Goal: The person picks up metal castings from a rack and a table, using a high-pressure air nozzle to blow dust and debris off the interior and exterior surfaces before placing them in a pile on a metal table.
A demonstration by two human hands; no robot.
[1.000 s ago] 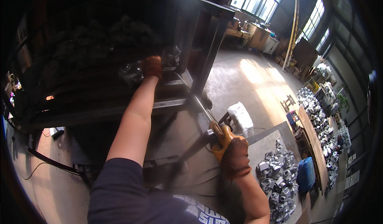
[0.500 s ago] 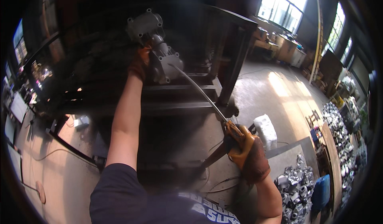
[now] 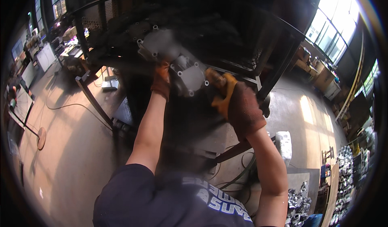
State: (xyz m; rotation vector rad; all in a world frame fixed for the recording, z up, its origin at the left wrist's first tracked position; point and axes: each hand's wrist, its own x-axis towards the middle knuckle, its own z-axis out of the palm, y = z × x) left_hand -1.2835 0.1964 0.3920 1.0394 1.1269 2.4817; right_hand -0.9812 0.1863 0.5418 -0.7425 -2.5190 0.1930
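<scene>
A grey metal casting [image 3: 192,78], with two block-shaped ends and round bolt lugs at the corners, lies tilted over a dark work surface. My left hand [image 3: 162,75], in an orange-brown glove, grips it near its narrow middle; the fingertips are partly hidden. Close to the near right corner is my gloved right hand [image 3: 236,99], its fingers bent and somewhat smeared by motion. Whatever the right fingers close on is hidden or blurred, and no long rod shows now. Another dim casting [image 3: 137,29] lies farther back in the dark.
Dark metal frame legs [image 3: 279,65] stand right of the work. Heaped metal castings [image 3: 298,204] lie on the floor at lower right, near a white wrapped bundle [image 3: 284,146]. A cable [image 3: 76,107] crosses the floor at left; a hose [image 3: 238,178] lies below the bench.
My right hand has moved up and left, close to the casting; the long thin rod it held is no longer visible. My left hand stays on the casting. The view has shifted.
</scene>
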